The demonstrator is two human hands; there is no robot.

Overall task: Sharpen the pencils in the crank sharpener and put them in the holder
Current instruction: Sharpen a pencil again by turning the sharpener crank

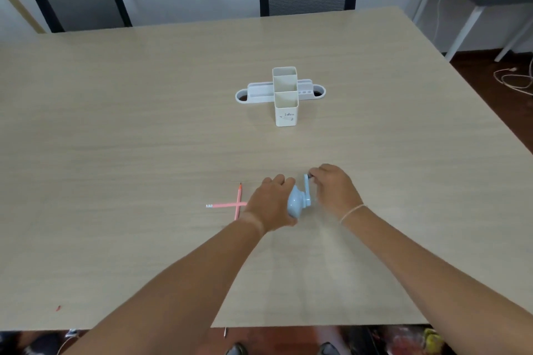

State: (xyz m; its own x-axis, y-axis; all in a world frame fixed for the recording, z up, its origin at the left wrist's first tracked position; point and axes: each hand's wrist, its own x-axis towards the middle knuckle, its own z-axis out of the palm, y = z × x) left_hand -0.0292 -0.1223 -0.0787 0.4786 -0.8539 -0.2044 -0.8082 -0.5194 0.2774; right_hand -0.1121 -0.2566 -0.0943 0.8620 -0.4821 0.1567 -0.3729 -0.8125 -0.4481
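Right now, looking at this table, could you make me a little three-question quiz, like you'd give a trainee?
1. True or false: the holder already has pencils standing in it.
2. Which hand pinches the knob of the crank? A) the left hand B) the right hand C) neither
3. Fill in: the two pink pencils on the table lie ______ over each other, left of the blue sharpener.

Key
1. False: the compartments in view look empty.
2. B: the right hand is at the crank, while the left hand steadies the sharpener's body.
3. Crossed.
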